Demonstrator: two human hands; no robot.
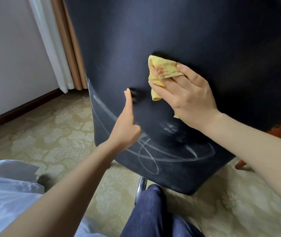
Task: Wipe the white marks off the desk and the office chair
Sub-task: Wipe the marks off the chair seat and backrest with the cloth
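Observation:
The dark navy back of the office chair (153, 40) fills most of the view. White chalk-like loops and streaks (153, 156) cross its lower part, with a smeared patch just above them. My right hand (187, 94) presses a crumpled yellow cloth (160, 72) flat against the chair back, above the marks, with the thumb over the cloth. My left hand (127, 122) touches the chair back to the left of the cloth with its fingers stretched out; only its edge shows.
A chrome chair leg (140, 185) shows under the chair. Patterned beige carpet (51, 137) covers the floor. White and tan curtains (59, 48) hang at the back left by the wall. A red-brown wooden chair leg (240, 164) stands at right. My knee in blue trousers (151, 211) is near the chair.

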